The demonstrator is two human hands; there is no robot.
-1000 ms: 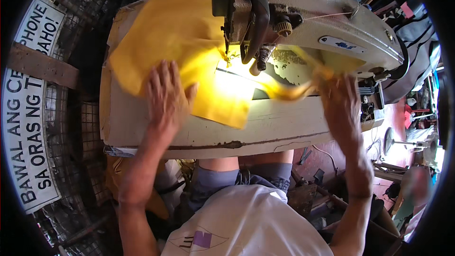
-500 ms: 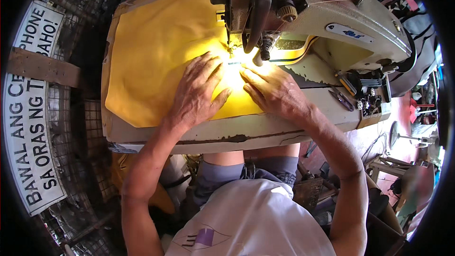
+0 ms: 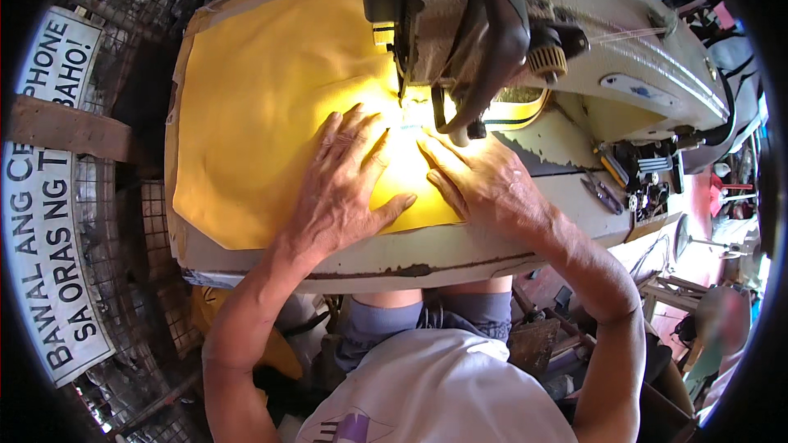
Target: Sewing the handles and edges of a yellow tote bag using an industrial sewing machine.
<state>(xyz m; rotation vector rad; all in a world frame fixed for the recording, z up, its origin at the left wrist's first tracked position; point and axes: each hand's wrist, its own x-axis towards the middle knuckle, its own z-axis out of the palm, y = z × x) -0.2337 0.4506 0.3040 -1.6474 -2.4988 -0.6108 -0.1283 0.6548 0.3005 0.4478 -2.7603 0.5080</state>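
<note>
A wide sheet of yellow material (image 3: 246, 115) lies over the bed of a sewing machine (image 3: 599, 41). My left hand (image 3: 341, 180) rests flat on the sheet, fingers spread, left of the brightly lit needle area. On the other side, my right hand (image 3: 488, 180) presses down with its fingers stretched out, index fingertip close to a small pale strip (image 3: 404, 125) near the presser foot. Glare and the machine head hide the exact needle point. A yellow strap with dark stripes (image 3: 521, 112) curves under the machine arm, behind my right hand.
Thread snips (image 3: 603, 193) and a yellow-and-black handled tool (image 3: 613, 168) lie on the table to the right, beside small metal parts (image 3: 652, 197). The worn table edge (image 3: 410, 272) runs before my lap. Wire mesh and a white sign (image 3: 57, 279) stand at the left.
The view has shifted, so the machine head looks larger and nearer and the table edge sits lower. Both hands stay flat on the yellow sheet, the left thumb a little farther out.
</note>
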